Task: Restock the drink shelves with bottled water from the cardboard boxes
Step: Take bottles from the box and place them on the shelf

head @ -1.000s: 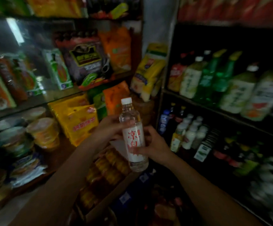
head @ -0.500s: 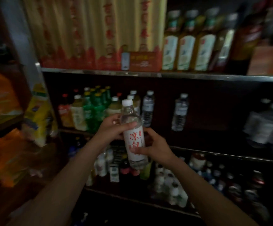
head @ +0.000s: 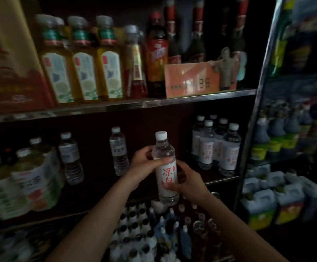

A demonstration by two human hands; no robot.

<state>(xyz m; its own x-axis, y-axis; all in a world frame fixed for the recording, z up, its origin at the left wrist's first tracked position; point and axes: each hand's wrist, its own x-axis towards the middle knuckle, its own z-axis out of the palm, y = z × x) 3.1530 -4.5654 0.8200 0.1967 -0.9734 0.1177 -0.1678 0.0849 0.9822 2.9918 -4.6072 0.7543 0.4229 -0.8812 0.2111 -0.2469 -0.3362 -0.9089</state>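
Holding a water bottle [head: 166, 167] upright before the middle shelf [head: 222, 179], the person should set it label-outward in the gap beside the matching bottles [head: 216, 146]. Left hand [head: 146, 163] wraps its shoulder, fingers curled; right hand [head: 189, 183] clasps the lower label.

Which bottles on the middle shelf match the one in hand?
The cluster at the shelf's right end: white labels with red characters, like the held bottle. The two clear bottles left of it differ.
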